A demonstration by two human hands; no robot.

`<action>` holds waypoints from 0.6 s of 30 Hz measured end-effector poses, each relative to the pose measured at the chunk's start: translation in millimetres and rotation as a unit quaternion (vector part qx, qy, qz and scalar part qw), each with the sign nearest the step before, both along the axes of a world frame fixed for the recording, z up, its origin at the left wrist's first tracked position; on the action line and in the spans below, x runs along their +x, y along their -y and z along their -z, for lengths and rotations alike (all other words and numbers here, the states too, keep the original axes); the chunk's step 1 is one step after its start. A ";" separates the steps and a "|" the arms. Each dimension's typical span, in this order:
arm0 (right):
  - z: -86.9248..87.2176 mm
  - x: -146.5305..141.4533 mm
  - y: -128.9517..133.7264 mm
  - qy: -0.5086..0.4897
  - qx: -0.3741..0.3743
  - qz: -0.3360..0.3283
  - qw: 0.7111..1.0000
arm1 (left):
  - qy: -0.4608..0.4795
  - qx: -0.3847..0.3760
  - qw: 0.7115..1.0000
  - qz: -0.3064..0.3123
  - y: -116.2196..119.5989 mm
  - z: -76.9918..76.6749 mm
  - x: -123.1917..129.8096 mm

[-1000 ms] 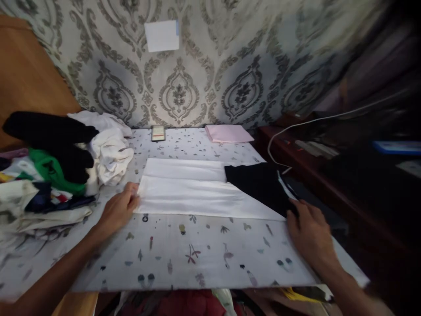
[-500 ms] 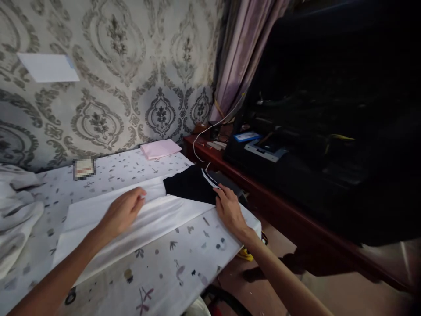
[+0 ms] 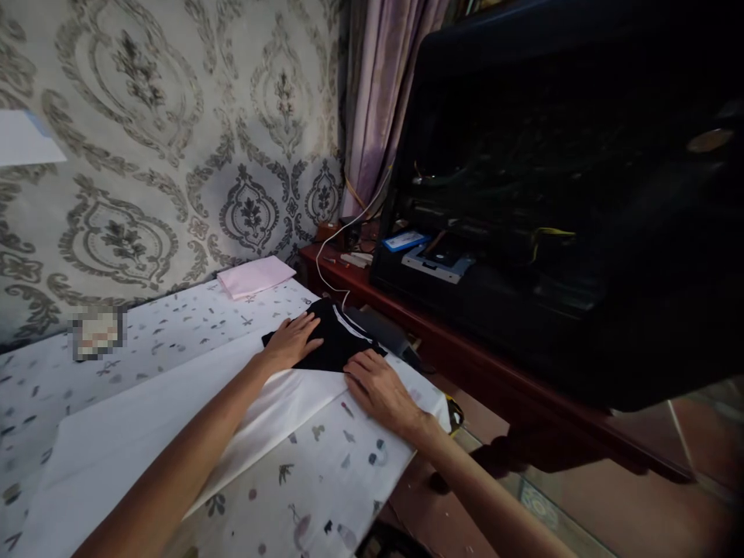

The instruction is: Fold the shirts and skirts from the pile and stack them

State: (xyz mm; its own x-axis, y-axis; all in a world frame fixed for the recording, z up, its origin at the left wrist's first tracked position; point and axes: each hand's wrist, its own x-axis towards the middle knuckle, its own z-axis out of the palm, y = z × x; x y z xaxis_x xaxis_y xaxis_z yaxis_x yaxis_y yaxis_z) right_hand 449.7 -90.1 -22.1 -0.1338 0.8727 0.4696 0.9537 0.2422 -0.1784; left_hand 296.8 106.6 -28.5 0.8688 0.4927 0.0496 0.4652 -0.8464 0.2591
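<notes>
A long white garment, possibly a shirt, with a black end section (image 3: 334, 329) lies spread on the patterned tabletop cover (image 3: 325, 480). Its white part (image 3: 133, 418) stretches left under my left forearm. A white-striped band edges the black fabric on the far right. My left hand (image 3: 294, 341) lies palm down on the black section, fingers spread. Bent slightly at the fingers, my right hand (image 3: 380, 387) rests on the near right edge of the garment, where black and white meet. Its fingertips touch the cloth; I see no pinch.
A folded pink cloth (image 3: 256, 277) lies near the wall, with a blurred small object (image 3: 98, 333) left of it. On the right, a dark red wooden stand (image 3: 442, 353) carries a large black open casing (image 3: 523, 194). A white cable (image 3: 318, 267) hangs behind the garment.
My left hand has moved from above the white cloth onto the black section and flattened. My right hand has slid nearer along the garment's edge. The view has turned right.
</notes>
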 end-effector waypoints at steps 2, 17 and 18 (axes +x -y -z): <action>0.0 -0.6 -0.1 -0.002 -0.003 0.004 1.000 | -0.001 0.007 1.000 -0.001 -2.6 0.6 0.2; -15.2 35.5 16.7 -0.119 -0.157 0.285 0.938 | -0.009 0.017 1.000 -0.002 2.5 -4.5 -3.3; -18.6 37.4 14.3 -0.118 -0.191 0.291 0.930 | -0.008 0.019 1.000 -0.001 2.0 -3.4 -3.3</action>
State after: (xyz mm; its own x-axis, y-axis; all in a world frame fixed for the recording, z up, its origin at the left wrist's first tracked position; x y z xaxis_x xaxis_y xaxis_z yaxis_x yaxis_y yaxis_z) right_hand 487.1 -104.4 -3.5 0.4806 0.8744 0.0668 0.8272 -0.4268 -0.3654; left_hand 293.5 104.6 -25.1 0.8684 0.4929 0.0535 0.4714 -0.8543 0.2191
